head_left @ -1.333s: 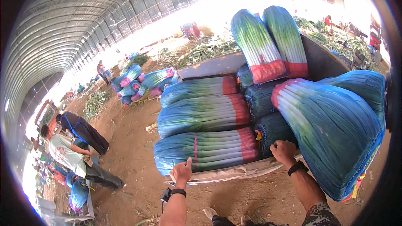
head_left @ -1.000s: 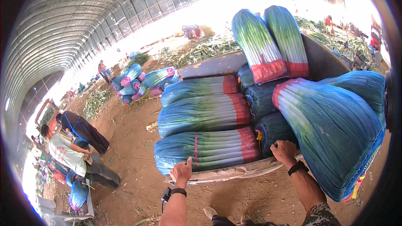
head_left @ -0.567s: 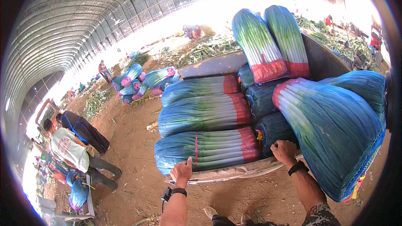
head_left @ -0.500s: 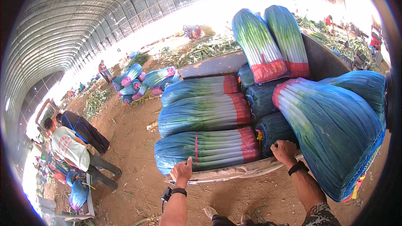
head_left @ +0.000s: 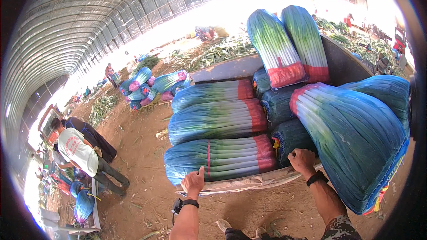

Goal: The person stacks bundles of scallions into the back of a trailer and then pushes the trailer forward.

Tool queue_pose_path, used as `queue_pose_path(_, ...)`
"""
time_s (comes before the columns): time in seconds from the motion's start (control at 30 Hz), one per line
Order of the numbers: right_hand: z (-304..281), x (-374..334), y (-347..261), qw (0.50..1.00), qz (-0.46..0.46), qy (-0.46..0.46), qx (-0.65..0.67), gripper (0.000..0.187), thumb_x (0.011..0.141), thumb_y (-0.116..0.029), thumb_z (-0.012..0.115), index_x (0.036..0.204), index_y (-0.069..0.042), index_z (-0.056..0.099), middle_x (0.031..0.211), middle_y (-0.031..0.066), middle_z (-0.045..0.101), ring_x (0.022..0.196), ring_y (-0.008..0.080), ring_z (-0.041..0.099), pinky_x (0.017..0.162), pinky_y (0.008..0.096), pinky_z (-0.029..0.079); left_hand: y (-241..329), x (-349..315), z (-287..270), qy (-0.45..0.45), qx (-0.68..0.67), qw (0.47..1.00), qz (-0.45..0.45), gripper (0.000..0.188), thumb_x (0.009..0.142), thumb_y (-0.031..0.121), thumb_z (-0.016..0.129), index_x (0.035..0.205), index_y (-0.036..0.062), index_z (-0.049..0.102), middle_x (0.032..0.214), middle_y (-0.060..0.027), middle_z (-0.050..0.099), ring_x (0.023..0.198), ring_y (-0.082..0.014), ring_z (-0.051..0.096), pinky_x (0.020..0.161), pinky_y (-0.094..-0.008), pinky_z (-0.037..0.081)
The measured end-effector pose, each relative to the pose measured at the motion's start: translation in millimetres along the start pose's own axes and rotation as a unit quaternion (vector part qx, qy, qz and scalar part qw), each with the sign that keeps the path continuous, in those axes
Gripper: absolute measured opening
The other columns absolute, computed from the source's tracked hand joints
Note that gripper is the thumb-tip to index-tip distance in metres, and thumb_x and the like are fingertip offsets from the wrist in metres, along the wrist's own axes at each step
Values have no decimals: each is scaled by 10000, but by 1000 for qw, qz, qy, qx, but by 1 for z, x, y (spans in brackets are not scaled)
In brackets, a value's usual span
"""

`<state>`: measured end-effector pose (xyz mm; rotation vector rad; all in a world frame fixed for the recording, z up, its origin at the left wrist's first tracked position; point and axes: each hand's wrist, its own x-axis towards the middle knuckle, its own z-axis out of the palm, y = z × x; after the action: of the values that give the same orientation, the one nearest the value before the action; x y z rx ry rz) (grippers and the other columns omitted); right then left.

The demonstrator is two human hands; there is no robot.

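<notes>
Long net bags of green onions fill an open cart bed. My left hand point(head_left: 192, 183) lies against the near left corner of the closest bag point(head_left: 231, 158), its thumb up and its fingers curled; what they grip is hidden. My right hand point(head_left: 302, 160) is curled closed at the cart's near side, beside a dark bag end point(head_left: 291, 140); I cannot make out what is in its fingers. Just right of it a large blue net bag of green onions point(head_left: 351, 138) leans out over the near edge. Both wrists wear dark bands.
The cart's wooden near edge point(head_left: 258, 184) runs between my hands. Two more onion bags point(head_left: 275, 46) stand up at the far side. On the dirt floor lie a pile of bags point(head_left: 153, 86) and loose onions point(head_left: 218, 53). Two people point(head_left: 82, 151) stand by another cart at left.
The person in the white shirt at left has shifted right and turned toward the low cart, bending over it. My hands and the bags near me stay in place.
</notes>
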<state>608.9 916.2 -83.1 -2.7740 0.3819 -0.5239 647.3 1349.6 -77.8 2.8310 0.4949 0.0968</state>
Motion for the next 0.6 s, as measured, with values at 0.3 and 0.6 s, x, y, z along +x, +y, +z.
queue_pose_path(0.3, -1, 0, -2, 1000, -1, 1, 1, 255, 806, -355, 695, 753, -117, 771, 744, 156, 731, 695, 366, 716, 667, 481, 560, -1, 0, 1, 1, -4, 1000, -3, 670, 967, 668, 409, 907, 129, 801, 950, -209, 740, 945, -397, 709, 841, -489, 501)
queue_pose_path(0.6, 4, 0, 3, 1000, -3, 2, 3, 254, 804, -358, 686, 754, -122, 764, 743, 155, 730, 694, 370, 715, 665, 488, 557, 1, 0, 0, 1, 3, 1000, -5, 672, 961, 675, 408, 906, 132, 802, 950, -210, 740, 947, -398, 709, 845, -486, 504)
